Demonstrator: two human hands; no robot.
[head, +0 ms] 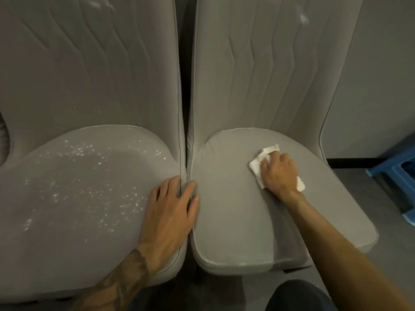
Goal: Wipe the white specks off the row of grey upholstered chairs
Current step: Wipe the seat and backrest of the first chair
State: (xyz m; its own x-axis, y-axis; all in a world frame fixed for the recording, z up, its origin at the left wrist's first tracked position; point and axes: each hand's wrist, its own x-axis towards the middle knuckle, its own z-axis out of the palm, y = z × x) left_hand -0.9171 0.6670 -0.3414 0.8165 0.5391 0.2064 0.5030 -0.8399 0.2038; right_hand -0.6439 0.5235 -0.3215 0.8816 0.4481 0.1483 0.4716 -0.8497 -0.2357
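Right of centre, your right hand (278,173) presses a white paper towel (256,163) to the right seat (224,221), fingers clenched on it. Your left hand (170,212) lies flat, fingers released, on the speckled left seat (67,221).

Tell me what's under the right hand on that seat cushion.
A white cloth lies under the right hand, its corners showing on either side, on the right seat cushion. Whether specks remain beneath the cloth is hidden.
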